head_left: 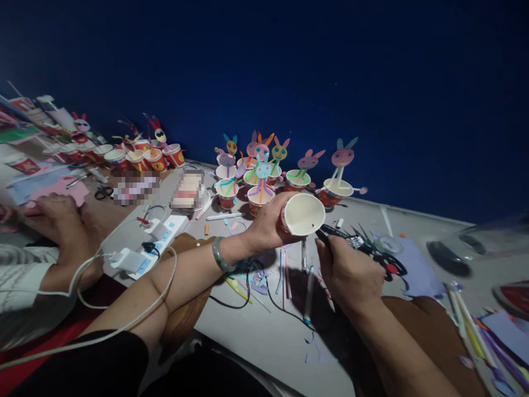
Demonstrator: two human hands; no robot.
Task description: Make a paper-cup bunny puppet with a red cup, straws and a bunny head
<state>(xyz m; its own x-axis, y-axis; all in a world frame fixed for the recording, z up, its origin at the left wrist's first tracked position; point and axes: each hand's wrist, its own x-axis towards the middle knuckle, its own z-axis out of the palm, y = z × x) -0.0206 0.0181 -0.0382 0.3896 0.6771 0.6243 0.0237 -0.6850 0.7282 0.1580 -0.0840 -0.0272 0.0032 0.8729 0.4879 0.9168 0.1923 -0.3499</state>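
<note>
My left hand [270, 223], with a jade-like bangle on its wrist, is wrapped round the left side of a paper cup [305, 214]. The cup is tilted so its pale inside faces me. From the right, my right hand [351, 270] is closed on a dark pointed tool [323, 234], mostly hidden by the fingers. The tool meets the cup's lower right wall, and a small dark tip shows inside. Just behind stand several red paper cups with paper rabbit figures, such as a pink-faced rabbit [343, 157] and a light blue one [263, 170].
At left lie a power strip [167, 237] with chargers and white cables crossing my left arm. Another person's hand [61, 207] rests beyond it. Straws [284, 278], a marker [308, 295], a tape roll [388, 244] and purple paper [417, 270] lie about. A blue wall [264, 66] rises behind.
</note>
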